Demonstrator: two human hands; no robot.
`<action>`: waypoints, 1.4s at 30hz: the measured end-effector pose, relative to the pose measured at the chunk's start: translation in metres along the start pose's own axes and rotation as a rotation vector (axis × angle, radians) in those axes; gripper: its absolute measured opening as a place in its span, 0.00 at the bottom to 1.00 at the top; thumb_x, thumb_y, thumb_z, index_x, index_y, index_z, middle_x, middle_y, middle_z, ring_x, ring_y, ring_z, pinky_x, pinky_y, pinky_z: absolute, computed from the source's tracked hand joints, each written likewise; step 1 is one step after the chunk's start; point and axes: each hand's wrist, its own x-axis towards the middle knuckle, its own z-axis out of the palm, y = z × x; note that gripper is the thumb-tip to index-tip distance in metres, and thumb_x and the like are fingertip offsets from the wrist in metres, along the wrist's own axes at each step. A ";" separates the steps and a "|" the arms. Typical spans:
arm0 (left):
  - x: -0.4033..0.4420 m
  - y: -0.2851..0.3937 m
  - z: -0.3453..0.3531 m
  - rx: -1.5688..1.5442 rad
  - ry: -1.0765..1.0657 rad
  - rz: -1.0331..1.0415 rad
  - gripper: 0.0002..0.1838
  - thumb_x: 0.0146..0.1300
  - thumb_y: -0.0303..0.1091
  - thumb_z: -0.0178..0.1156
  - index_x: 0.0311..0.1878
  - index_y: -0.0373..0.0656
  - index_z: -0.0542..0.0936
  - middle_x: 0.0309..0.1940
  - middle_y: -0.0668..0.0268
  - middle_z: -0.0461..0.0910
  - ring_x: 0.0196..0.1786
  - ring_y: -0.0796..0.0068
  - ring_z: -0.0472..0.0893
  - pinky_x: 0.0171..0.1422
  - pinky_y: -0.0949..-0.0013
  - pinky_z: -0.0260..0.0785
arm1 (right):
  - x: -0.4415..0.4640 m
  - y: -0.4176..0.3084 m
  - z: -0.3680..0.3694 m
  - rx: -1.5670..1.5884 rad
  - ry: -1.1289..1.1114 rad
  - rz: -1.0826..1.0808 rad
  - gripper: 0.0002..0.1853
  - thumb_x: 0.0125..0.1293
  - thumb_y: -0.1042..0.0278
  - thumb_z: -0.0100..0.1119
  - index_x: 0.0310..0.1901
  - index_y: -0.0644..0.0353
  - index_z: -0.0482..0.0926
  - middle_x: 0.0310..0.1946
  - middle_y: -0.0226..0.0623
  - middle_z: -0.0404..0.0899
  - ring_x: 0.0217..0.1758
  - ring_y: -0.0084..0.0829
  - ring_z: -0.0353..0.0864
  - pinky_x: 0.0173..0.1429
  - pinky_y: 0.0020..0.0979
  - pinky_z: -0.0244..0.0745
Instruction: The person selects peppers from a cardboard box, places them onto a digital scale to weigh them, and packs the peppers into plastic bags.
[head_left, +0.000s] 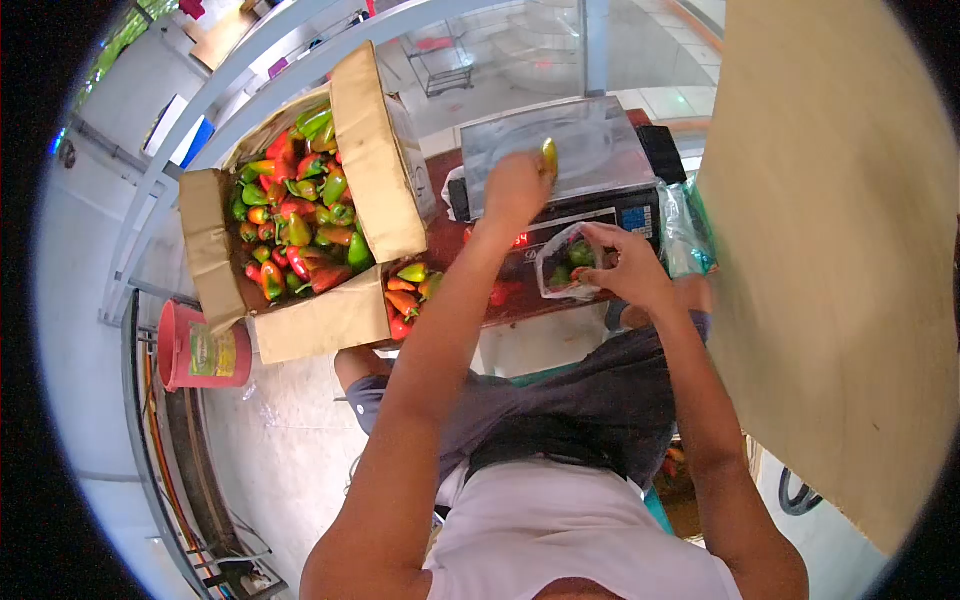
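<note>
Over the metal plate of a weighing scale [610,150], my left hand [517,188] has its fingers closed around a yellowish-green pepper [549,158]. My right hand [630,262] grips the rim of a small clear plastic bag [553,268] with green and red peppers inside, just in front of the scale's red display. To the left, an open cardboard box [380,165] is full of red and green peppers [298,230]. A few more peppers [402,302] lie beside its front flap, near my left forearm.
A red bucket [172,345] stands at the lower left. Plastic bags [688,235] hang right of the scale, beside a large wooden board [830,220]. Metal rails [595,50] run behind the scale. Another box with peppers [682,490] sits low at the right.
</note>
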 end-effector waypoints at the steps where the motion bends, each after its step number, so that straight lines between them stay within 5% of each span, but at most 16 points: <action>1: 0.012 -0.006 0.009 0.061 -0.032 0.005 0.20 0.61 0.45 0.64 0.52 0.44 0.84 0.35 0.44 0.84 0.46 0.47 0.85 0.57 0.47 0.76 | 0.006 -0.003 -0.001 0.008 0.000 -0.063 0.37 0.51 0.76 0.77 0.67 0.61 0.76 0.66 0.37 0.78 0.50 0.26 0.82 0.56 0.25 0.77; 4: 0.030 -0.019 0.033 0.163 -0.068 0.011 0.20 0.60 0.43 0.66 0.53 0.44 0.83 0.38 0.47 0.85 0.46 0.47 0.85 0.55 0.49 0.77 | 0.011 -0.032 -0.009 0.208 -0.062 0.042 0.37 0.53 0.77 0.77 0.67 0.61 0.76 0.65 0.36 0.79 0.52 0.24 0.81 0.55 0.26 0.77; 7: 0.026 -0.008 0.029 -0.019 -0.016 -0.050 0.19 0.58 0.40 0.68 0.50 0.42 0.83 0.41 0.50 0.86 0.47 0.50 0.85 0.51 0.52 0.78 | 0.011 -0.007 -0.010 0.085 -0.074 0.126 0.37 0.52 0.79 0.77 0.68 0.59 0.76 0.64 0.34 0.79 0.56 0.20 0.79 0.54 0.25 0.78; 10: -0.008 0.007 -0.017 -0.460 0.028 -0.105 0.20 0.55 0.37 0.71 0.50 0.40 0.82 0.42 0.51 0.86 0.46 0.58 0.86 0.50 0.57 0.78 | 0.008 0.001 -0.022 0.150 -0.058 0.104 0.35 0.51 0.77 0.75 0.65 0.67 0.77 0.60 0.47 0.82 0.61 0.35 0.82 0.65 0.33 0.75; 12: -0.034 0.010 -0.049 -0.466 0.087 0.204 0.19 0.53 0.33 0.73 0.47 0.38 0.80 0.38 0.56 0.86 0.35 0.65 0.85 0.43 0.63 0.77 | 0.013 -0.012 -0.028 0.240 -0.055 0.163 0.34 0.54 0.77 0.73 0.65 0.68 0.76 0.58 0.45 0.84 0.54 0.30 0.84 0.60 0.31 0.78; 13: -0.043 0.021 -0.060 -0.518 0.011 0.136 0.18 0.52 0.32 0.73 0.45 0.37 0.80 0.38 0.57 0.86 0.37 0.68 0.84 0.45 0.65 0.76 | 0.017 -0.026 -0.035 0.277 -0.056 0.183 0.33 0.55 0.78 0.72 0.65 0.68 0.76 0.57 0.44 0.85 0.50 0.27 0.85 0.57 0.30 0.80; 14: -0.052 0.033 -0.068 -0.568 -0.056 0.068 0.17 0.51 0.30 0.73 0.42 0.37 0.79 0.38 0.59 0.86 0.40 0.70 0.84 0.48 0.67 0.75 | 0.019 -0.052 -0.044 0.349 -0.121 0.280 0.33 0.58 0.83 0.69 0.68 0.68 0.74 0.56 0.36 0.83 0.43 0.18 0.82 0.42 0.23 0.79; 16: -0.061 0.053 -0.083 -0.549 -0.202 -0.041 0.15 0.50 0.29 0.73 0.39 0.38 0.79 0.36 0.60 0.84 0.40 0.71 0.84 0.47 0.67 0.75 | 0.023 -0.066 -0.044 0.351 -0.116 0.193 0.34 0.57 0.84 0.69 0.68 0.68 0.74 0.56 0.35 0.83 0.41 0.16 0.80 0.39 0.22 0.78; 21: -0.076 0.063 -0.054 -0.593 -0.038 0.081 0.14 0.52 0.28 0.73 0.41 0.39 0.80 0.31 0.57 0.83 0.36 0.64 0.85 0.44 0.64 0.76 | 0.022 -0.099 -0.056 0.185 -0.073 0.192 0.35 0.54 0.85 0.69 0.68 0.68 0.74 0.63 0.34 0.79 0.40 0.15 0.78 0.38 0.20 0.77; 24: -0.087 0.053 -0.046 -0.521 -0.028 0.175 0.14 0.52 0.27 0.74 0.41 0.38 0.81 0.33 0.56 0.85 0.38 0.65 0.87 0.45 0.65 0.78 | 0.014 -0.054 -0.030 0.395 -0.029 0.146 0.34 0.52 0.77 0.70 0.65 0.68 0.77 0.42 0.35 0.86 0.34 0.17 0.79 0.39 0.24 0.77; 27: -0.100 0.050 -0.073 -0.586 0.017 0.053 0.14 0.53 0.27 0.75 0.40 0.38 0.81 0.34 0.58 0.86 0.38 0.69 0.87 0.46 0.67 0.78 | 0.004 -0.057 -0.027 0.184 0.041 0.057 0.34 0.50 0.79 0.69 0.64 0.67 0.78 0.40 0.32 0.84 0.36 0.18 0.78 0.41 0.26 0.77; 31: -0.094 0.045 -0.008 -0.889 -0.130 0.011 0.12 0.55 0.25 0.73 0.42 0.39 0.82 0.36 0.59 0.86 0.42 0.73 0.86 0.49 0.68 0.77 | 0.001 -0.068 -0.026 0.128 0.003 0.129 0.37 0.51 0.87 0.65 0.68 0.64 0.76 0.68 0.39 0.76 0.39 0.14 0.77 0.39 0.22 0.76; 36: -0.084 0.049 0.014 -0.595 -0.349 0.256 0.14 0.57 0.30 0.70 0.48 0.43 0.85 0.42 0.56 0.86 0.44 0.57 0.87 0.50 0.63 0.77 | -0.017 -0.021 -0.028 0.241 0.033 0.158 0.35 0.54 0.87 0.65 0.68 0.62 0.76 0.69 0.37 0.74 0.34 0.13 0.77 0.34 0.22 0.77; 42: -0.097 0.077 -0.083 -0.455 0.014 0.092 0.11 0.56 0.27 0.72 0.44 0.40 0.87 0.39 0.59 0.87 0.41 0.66 0.87 0.49 0.64 0.77 | -0.023 -0.051 -0.046 0.249 0.051 0.217 0.35 0.54 0.87 0.64 0.68 0.63 0.76 0.67 0.36 0.76 0.34 0.14 0.76 0.34 0.22 0.76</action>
